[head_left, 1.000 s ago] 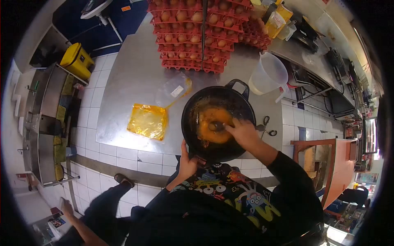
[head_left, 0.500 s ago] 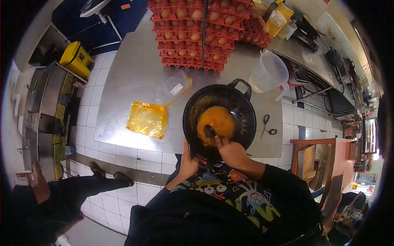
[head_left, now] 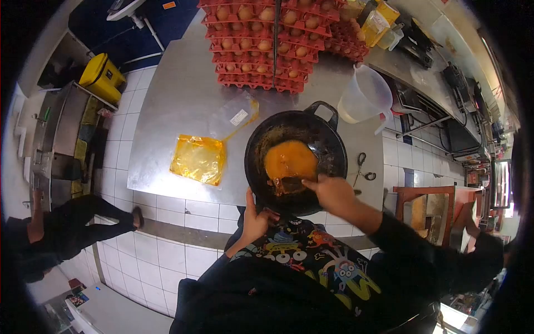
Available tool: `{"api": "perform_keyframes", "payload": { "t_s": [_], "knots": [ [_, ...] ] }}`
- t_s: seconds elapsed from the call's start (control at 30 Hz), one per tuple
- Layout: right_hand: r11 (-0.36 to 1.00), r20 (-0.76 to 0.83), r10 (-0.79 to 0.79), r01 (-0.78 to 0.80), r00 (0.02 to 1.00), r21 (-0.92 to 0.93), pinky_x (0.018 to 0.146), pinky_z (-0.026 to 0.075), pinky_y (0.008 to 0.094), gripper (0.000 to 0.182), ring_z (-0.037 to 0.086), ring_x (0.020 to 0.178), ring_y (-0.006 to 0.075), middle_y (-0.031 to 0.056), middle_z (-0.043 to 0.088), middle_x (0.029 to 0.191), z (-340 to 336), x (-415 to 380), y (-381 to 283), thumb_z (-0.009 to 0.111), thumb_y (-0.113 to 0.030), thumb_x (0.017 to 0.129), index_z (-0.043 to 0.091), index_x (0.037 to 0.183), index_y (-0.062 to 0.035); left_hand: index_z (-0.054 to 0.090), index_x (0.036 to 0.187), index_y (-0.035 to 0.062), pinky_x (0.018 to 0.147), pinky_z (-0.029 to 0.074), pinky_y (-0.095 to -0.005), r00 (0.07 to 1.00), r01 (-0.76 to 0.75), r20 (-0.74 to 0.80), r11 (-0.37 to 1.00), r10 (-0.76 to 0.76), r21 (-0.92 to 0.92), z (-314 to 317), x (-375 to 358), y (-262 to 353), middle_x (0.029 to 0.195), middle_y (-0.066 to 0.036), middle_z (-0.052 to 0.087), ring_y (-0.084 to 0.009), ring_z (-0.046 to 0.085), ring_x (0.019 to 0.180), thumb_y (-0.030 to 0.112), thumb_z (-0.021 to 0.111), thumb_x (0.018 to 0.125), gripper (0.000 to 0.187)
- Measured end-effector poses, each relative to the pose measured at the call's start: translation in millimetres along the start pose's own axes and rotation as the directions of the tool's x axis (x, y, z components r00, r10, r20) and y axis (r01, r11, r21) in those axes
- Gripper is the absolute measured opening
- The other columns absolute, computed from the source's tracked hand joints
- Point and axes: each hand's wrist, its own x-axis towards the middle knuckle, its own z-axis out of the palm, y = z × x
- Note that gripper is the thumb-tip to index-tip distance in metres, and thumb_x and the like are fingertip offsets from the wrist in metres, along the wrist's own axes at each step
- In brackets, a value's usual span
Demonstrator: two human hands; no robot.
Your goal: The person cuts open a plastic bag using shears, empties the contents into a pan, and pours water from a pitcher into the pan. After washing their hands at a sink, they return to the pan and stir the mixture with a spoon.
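Note:
A black wok (head_left: 328, 158) sits at the near edge of the steel table (head_left: 178, 100), with an orange sauce (head_left: 289, 158) pooled inside it. My left hand (head_left: 255, 219) grips the wok's near handle at the table edge. My right hand (head_left: 332, 192) holds a spoon (head_left: 289, 182) whose bowl is down in the sauce at the pool's near side. The spoon's handle is hidden under my fingers.
Stacked red egg trays (head_left: 261, 42) stand at the table's far side. A clear plastic jug (head_left: 364, 94) stands right of them, scissors (head_left: 361, 170) lie right of the wok, and yellow plastic bags (head_left: 200, 158) lie left. Another person (head_left: 61, 228) stands on the tiled floor at left.
My right hand swung with the spoon from the wok's near side toward the right, and the sauce pool shifted. The person on the left moved further left.

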Motion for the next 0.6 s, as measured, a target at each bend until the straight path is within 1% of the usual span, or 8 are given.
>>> {"api": "perform_keyframes", "payload": {
  "t_s": [0.03, 0.13, 0.23, 0.37, 0.43, 0.47, 0.53, 0.6],
  "knots": [
    [0.996, -0.015, -0.010, 0.009, 1.000, -0.089, 0.056, 0.051, 0.0382, 0.046, 0.063, 0.070, 0.0286, 0.0168, 0.056, 0.084, 1.8, -8.5, -12.8, 0.052, -0.009, 0.078, 0.054, 0.123, -0.0107, -0.001, 0.142, 0.0154, 0.059, 0.053, -0.0290, 1.000, 0.003, 0.002, 1.000, -0.003, -0.003, 1.6, -0.7, 1.2, 0.084, -0.017, 0.061, -0.0211, 0.063, 0.066, -0.011, 0.032, 0.076, 0.079],
    [0.997, -0.071, -0.017, 0.011, 0.997, -0.075, 0.054, 0.051, 0.0373, 0.048, 0.062, 0.067, 0.0294, 0.0179, 0.052, 0.088, 20.8, -10.6, -35.4, 0.052, -0.007, 0.077, 0.051, 0.125, -0.0049, -0.001, 0.142, 0.0155, 0.060, 0.053, -0.0293, 0.997, 0.067, -0.025, 0.992, -0.070, -0.103, 4.6, -1.1, 4.2, 0.084, -0.017, 0.061, -0.0210, 0.063, 0.065, -0.012, 0.032, 0.076, 0.079],
    [0.999, -0.096, -0.027, 0.025, 0.995, -0.022, 0.054, 0.051, 0.0367, 0.049, 0.061, 0.066, 0.0288, 0.0173, 0.052, 0.086, 30.7, 3.1, -37.9, 0.052, -0.006, 0.076, 0.050, 0.124, -0.0007, -0.002, 0.142, 0.0159, 0.060, 0.054, -0.0297, 0.998, 0.054, 0.032, 0.999, -0.053, -0.002, 1.3, 0.2, 3.8, 0.086, -0.017, 0.061, -0.0209, 0.063, 0.065, -0.013, 0.033, 0.076, 0.080],
    [0.995, -0.136, 0.072, -0.080, 0.988, -0.055, 0.057, 0.051, 0.0384, 0.053, 0.061, 0.067, 0.0310, 0.0182, 0.054, 0.087, 49.3, 27.1, -30.4, 0.052, -0.008, 0.075, 0.049, 0.128, -0.0102, -0.002, 0.142, 0.0168, 0.058, 0.053, -0.0293, 0.997, 0.070, 0.032, 0.997, -0.071, 0.029, 0.0, -2.4, 6.2, 0.085, -0.017, 0.061, -0.0204, 0.063, 0.065, -0.012, 0.035, 0.077, 0.080],
    [0.991, -0.106, 0.112, -0.103, 0.988, 0.084, 0.063, 0.051, 0.0406, 0.047, 0.062, 0.071, 0.0338, 0.0189, 0.058, 0.087, 39.9, 41.2, -8.6, 0.051, -0.010, 0.078, 0.054, 0.124, -0.0155, -0.002, 0.142, 0.0171, 0.058, 0.053, -0.0291, 0.996, 0.076, 0.041, 0.996, -0.077, 0.040, -0.9, -2.7, 5.6, 0.084, -0.017, 0.061, -0.0203, 0.063, 0.064, -0.011, 0.036, 0.077, 0.080],
    [0.954, -0.060, 0.089, -0.068, 0.994, 0.293, 0.068, 0.050, 0.0415, 0.041, 0.062, 0.075, 0.0353, 0.0186, 0.061, 0.087, 26.8, 42.6, 4.0, 0.050, -0.010, 0.080, 0.057, 0.120, -0.0186, -0.002, 0.142, 0.0169, 0.058, 0.053, -0.0290, 0.996, 0.091, 0.017, 0.996, -0.091, -0.011, 0.2, -3.5, 4.7, 0.084, -0.016, 0.061, -0.0201, 0.063, 0.064, -0.011, 0.036, 0.078, 0.080],
    [0.971, -0.021, 0.044, -0.038, 0.999, 0.236, 0.066, 0.051, 0.0422, 0.041, 0.063, 0.075, 0.0334, 0.0184, 0.060, 0.089, 16.7, 32.1, 11.5, 0.049, -0.010, 0.081, 0.056, 0.121, -0.0167, -0.002, 0.142, 0.0168, 0.057, 0.053, -0.0289, 0.994, 0.105, -0.009, 0.992, -0.106, -0.063, 1.6, -3.5, 4.9, 0.083, -0.016, 0.061, -0.0200, 0.063, 0.064, -0.010, 0.036, 0.078, 0.080],
    [0.984, 0.022, -0.005, 0.001, 1.000, 0.177, 0.064, 0.051, 0.0430, 0.040, 0.063, 0.076, 0.0315, 0.0182, 0.060, 0.090, 5.5, 20.8, 2.6, 0.047, -0.010, 0.082, 0.054, 0.121, -0.0148, 0.003, 0.141, 0.0209, 0.061, 0.051, -0.0281, 0.994, 0.104, -0.020, 0.990, -0.107, -0.096, 2.5, -2.6, 7.0, 0.102, -0.019, 0.057, -0.0210, 0.061, 0.071, -0.017, 0.033, 0.071, 0.085]
  ]
}}
